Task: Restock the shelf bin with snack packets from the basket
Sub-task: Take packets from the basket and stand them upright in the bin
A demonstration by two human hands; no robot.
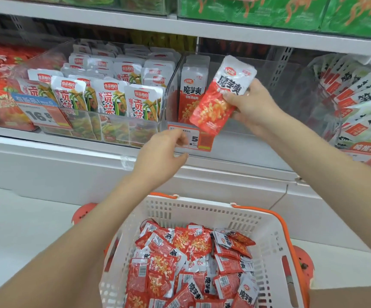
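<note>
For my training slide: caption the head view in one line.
Right hand holds a red snack packet at the clear shelf bin; left hand hovers above the packet-filled basket.

one basket [266,221], two hands, one held packet [222,94]

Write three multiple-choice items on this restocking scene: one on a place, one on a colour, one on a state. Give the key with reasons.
1. Where are the loose red packets piled?
A. In the white basket
B. On the floor
C. On the top shelf

2. What colour are the handles of the basket?
A. Blue
B. Orange
C. Black

3. What is the right hand doing?
A. Hanging idle
B. Pressing the price tag
C. Holding a packet at the clear bin

Key:
1 A, the packets fill the basket below the arms.
2 B, orange handles run along its rim.
3 C, its fingers grip a red and white packet in front of the clear bin, which holds only a few packets; the left hand holds nothing.
</note>
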